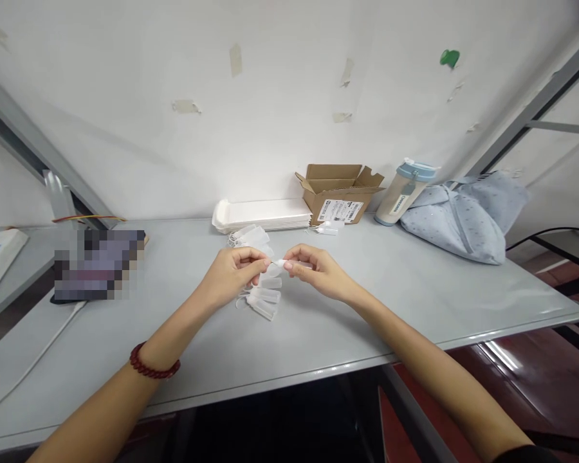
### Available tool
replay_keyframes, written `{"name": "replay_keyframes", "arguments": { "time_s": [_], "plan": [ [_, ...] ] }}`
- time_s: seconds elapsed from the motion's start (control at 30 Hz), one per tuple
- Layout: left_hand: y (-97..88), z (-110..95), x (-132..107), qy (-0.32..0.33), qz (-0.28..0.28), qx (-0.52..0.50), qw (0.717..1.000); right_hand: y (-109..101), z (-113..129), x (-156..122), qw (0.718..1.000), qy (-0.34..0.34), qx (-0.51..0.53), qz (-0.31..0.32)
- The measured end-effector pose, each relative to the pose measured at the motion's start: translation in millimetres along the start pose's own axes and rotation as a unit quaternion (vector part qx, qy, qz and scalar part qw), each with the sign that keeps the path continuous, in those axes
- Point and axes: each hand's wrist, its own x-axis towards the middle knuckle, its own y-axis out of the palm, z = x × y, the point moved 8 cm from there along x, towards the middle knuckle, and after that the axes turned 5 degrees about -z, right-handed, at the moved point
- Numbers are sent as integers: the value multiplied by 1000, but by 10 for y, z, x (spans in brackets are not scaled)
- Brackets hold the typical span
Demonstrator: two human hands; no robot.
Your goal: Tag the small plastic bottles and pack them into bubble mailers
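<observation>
Above the middle of the grey table (pixel 318 334), my left hand (pixel 234 273) and my right hand (pixel 316 271) meet, both pinching one small translucent white plastic piece (pixel 278 263) between their fingertips. Under the hands lie several similar translucent plastic pieces (pixel 263 301) in a loose heap. More of these pieces (pixel 251 236) lie a little farther back. A red bead bracelet (pixel 150 366) sits on my left wrist.
A stack of white trays (pixel 265 215) and an open cardboard box (pixel 338 193) stand by the wall. A tumbler with a blue lid (pixel 405 191) and a pale blue cloth bag (pixel 463 215) are at the right. A blurred dark object (pixel 99 263) and a white cable (pixel 33 363) lie left.
</observation>
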Motion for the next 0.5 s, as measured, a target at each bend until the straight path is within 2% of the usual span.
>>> {"name": "replay_keyframes", "arguments": {
  "time_s": [0.13, 0.27, 0.5],
  "plan": [
    [-22, 21, 0, -13, -9, -16, 1000, -35, -27, 3, 999, -5, -47, -4],
    [13, 69, -13, -17, -17, -8, 1000, 0, -37, -20, 996, -39, -82, 2],
    [50, 126, 8, -20, 1, 0, 1000, 43, -70, -16, 995, -55, -77, 18]
  ]
}}
